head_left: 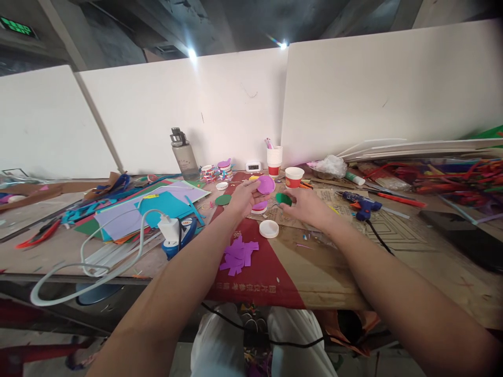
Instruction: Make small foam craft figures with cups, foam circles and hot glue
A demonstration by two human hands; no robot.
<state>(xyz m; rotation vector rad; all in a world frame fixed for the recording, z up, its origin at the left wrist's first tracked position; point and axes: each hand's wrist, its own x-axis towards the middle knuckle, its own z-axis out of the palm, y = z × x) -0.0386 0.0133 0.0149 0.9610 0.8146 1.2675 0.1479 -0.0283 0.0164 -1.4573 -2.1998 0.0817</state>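
Observation:
My left hand (244, 198) is closed on a round purple disc (266, 185), holding it by its left edge above the table. My right hand (304, 205) pinches a small dark green disc (283, 198) between thumb and fingers. Below and between the hands sits a small white-and-red cup piece (259, 208) with purple on top, partly hidden by the left hand. A white round lid (269, 229) lies in front of it. Closer to me is a pile of cut purple strips (239, 255). Another green disc (222, 200) rests left of my left hand.
A red paper cup (294, 177) and a cup stack (274, 159) stand behind. Right lie a blue glue gun (363, 205) and a black phone (466, 235). Left are coloured sheets (165, 207), a power strip with a white plug (170, 230) and a bottle (184, 157).

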